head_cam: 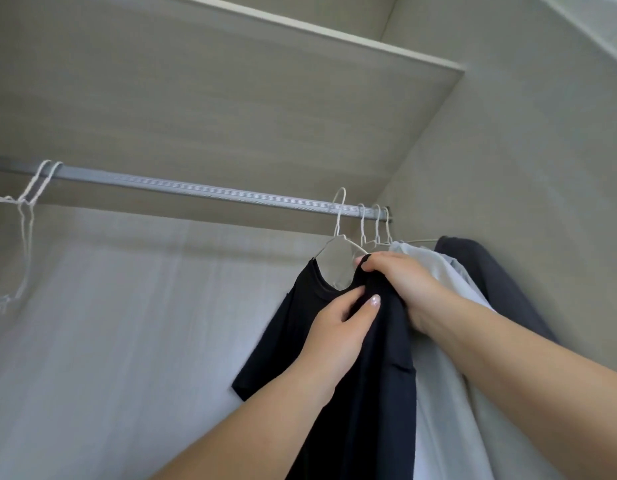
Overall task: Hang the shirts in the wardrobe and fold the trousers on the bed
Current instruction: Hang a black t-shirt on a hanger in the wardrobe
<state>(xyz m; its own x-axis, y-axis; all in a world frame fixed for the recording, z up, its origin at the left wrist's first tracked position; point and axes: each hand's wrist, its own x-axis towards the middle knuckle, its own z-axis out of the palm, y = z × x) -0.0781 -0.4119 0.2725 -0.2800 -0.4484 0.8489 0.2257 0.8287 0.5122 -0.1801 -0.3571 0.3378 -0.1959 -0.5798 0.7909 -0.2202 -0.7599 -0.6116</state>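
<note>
A black T-shirt (379, 393) hangs on a white wire hanger (339, 220) whose hook sits at the grey wardrobe rail (182, 189), right of centre. My left hand (338, 330) pinches the shirt's front just below the collar. At the shirt's right shoulder, my right hand (400, 282) grips the fabric near the neck. To the right, on more white hangers, hang a light grey shirt (442, 358) and a dark grey one (490, 271).
Two bare white wire hangers (26, 216) hang at the rail's left end. A shelf board (231, 81) runs above the rail, and the wardrobe's side wall (525, 168) stands close on the right. The rail's middle stretch carries nothing.
</note>
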